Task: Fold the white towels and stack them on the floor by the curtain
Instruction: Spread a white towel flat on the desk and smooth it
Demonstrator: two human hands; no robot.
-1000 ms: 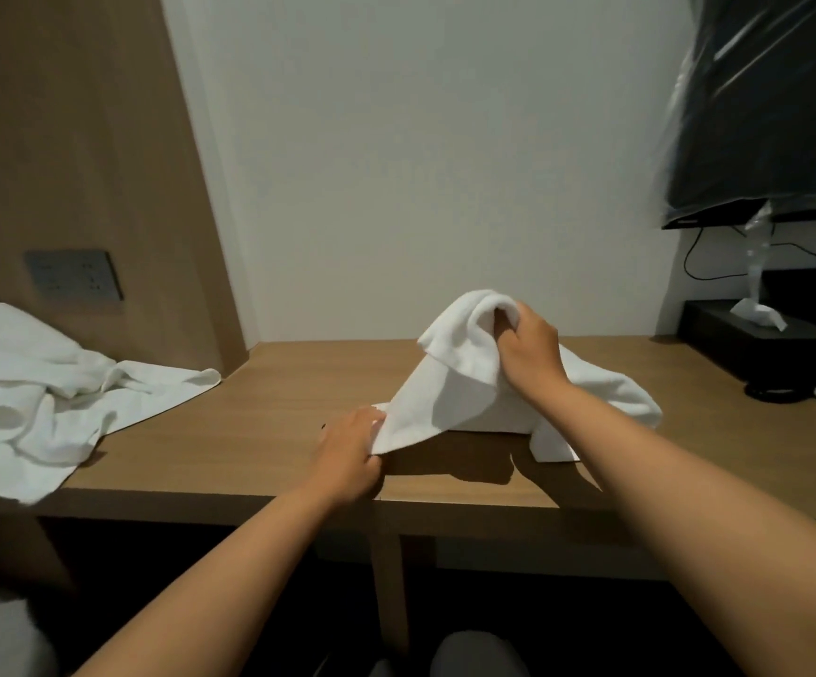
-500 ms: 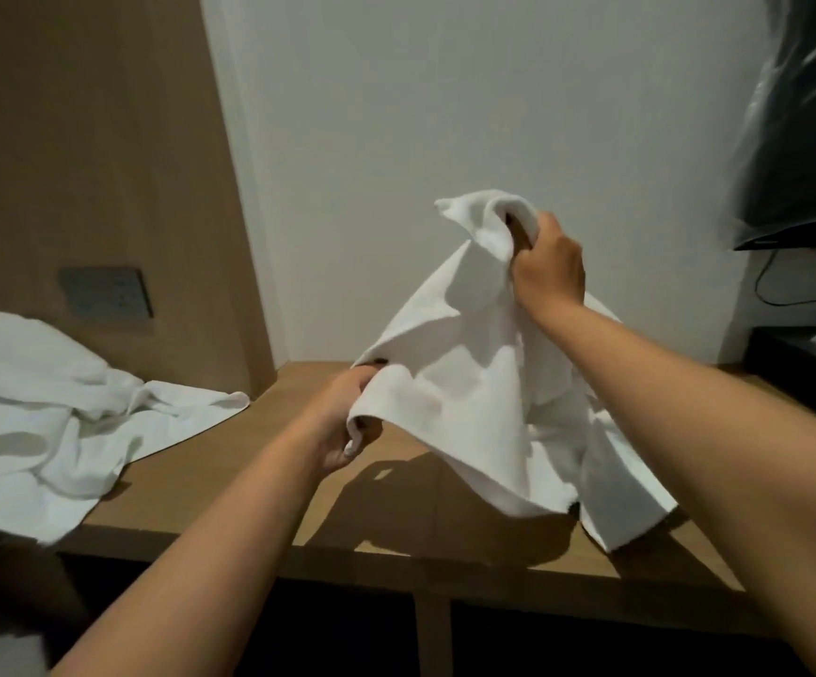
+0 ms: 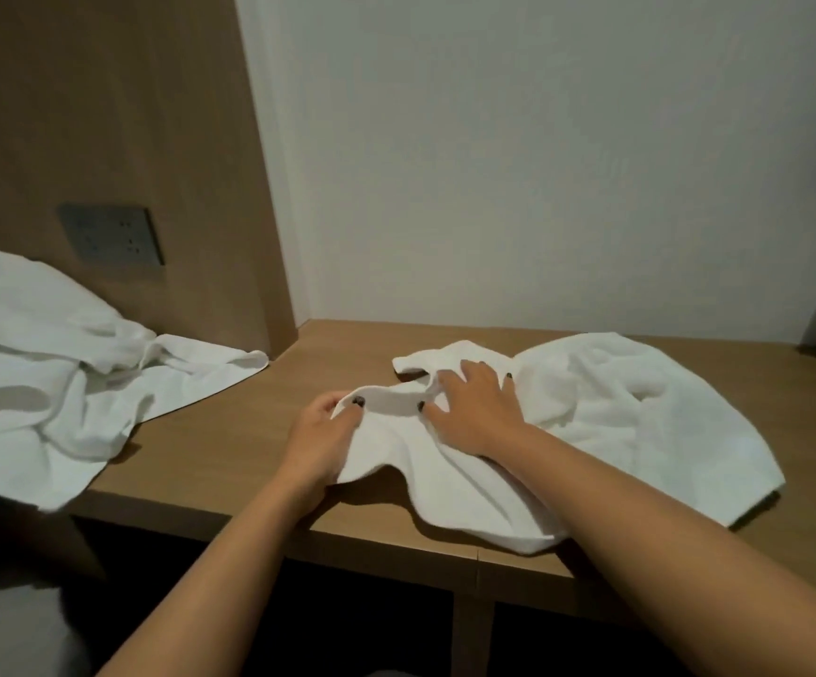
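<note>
A rumpled white towel is spread on the wooden desk — its near edge is pinched by the curled left hand, while it is pressed flat by the splayed right hand — and more white linen is heaped at the left.

Plain white towel under my right hand, no pattern. Black polish on my nails. Table light brown woodgrain. Left of my left hand: white towel heap, grey socket plate on brown wood panel. Wall off-white.
</note>
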